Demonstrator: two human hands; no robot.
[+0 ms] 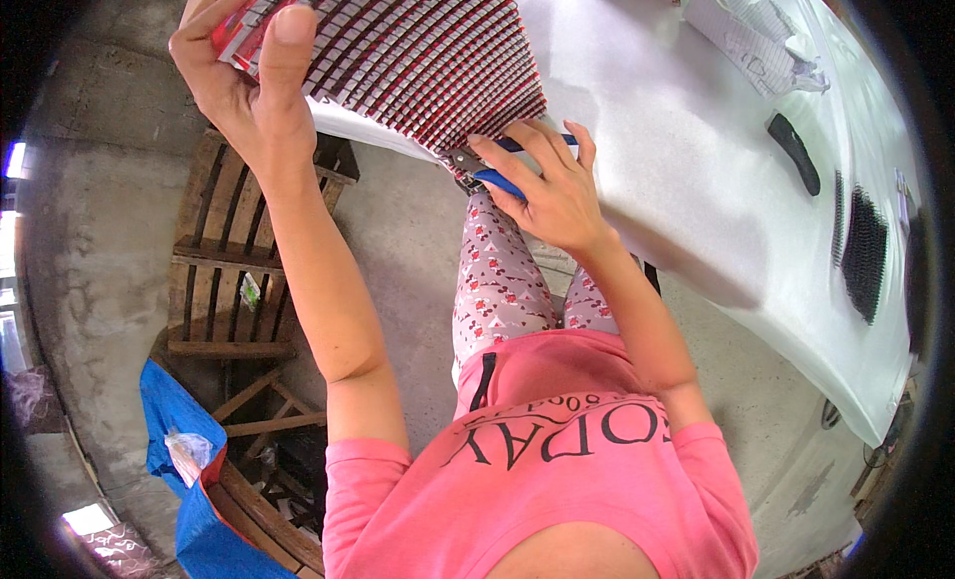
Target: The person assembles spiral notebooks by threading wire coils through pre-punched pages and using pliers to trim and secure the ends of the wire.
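A woven panel (418, 57) of narrow red and silver-white strips in a checked pattern spreads across the top of the view, partly over the table. At its upper left edge my left hand (264, 111) is closed, with the thumb on the near face and fingers around the edge. My right hand (557, 196) is closed around the blue handles of a pair of pliers (497, 184). Their metal head meets the panel's lower corner, just above my legs. Exactly what the jaws touch is too small to tell.
A table with a white cover (637, 101) extends to the right. On it lie crumpled white sheeting (746, 37), a black elongated piece (794, 153) and a black textured mat (865, 256). Slatted wooden pallets (231, 251) and a blue tarp (164, 410) are at left.
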